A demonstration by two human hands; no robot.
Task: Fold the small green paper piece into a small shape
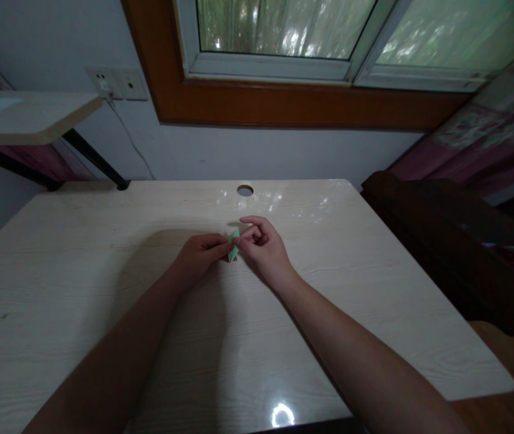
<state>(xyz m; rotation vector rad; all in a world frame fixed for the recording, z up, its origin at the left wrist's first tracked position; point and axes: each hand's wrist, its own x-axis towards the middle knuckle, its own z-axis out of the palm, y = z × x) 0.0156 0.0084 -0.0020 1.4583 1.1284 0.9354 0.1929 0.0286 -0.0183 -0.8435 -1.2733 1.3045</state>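
Between my two hands is a small piece of folded green paper (pixel 232 252), narrow and pointed at its upper and lower ends. My left hand (pixel 201 255) pinches it from the left with thumb and fingers. From the right, my right hand (pixel 264 246) grips its edge between thumb and a finger, while the index finger stretches out above. Both hands are just over the pale wooden desk (pixel 329 253), near its middle. The fingers cover parts of the paper, so its full shape is hidden.
A round cable hole (pixel 244 190) is cut near the desk's back edge. At the left, a raised shelf (pixel 35 120) stands on black legs. A white cable (pixel 130 138) runs down from a wall socket (pixel 116 83). Dark wooden furniture (pixel 432 241) borders the right side, below a window.
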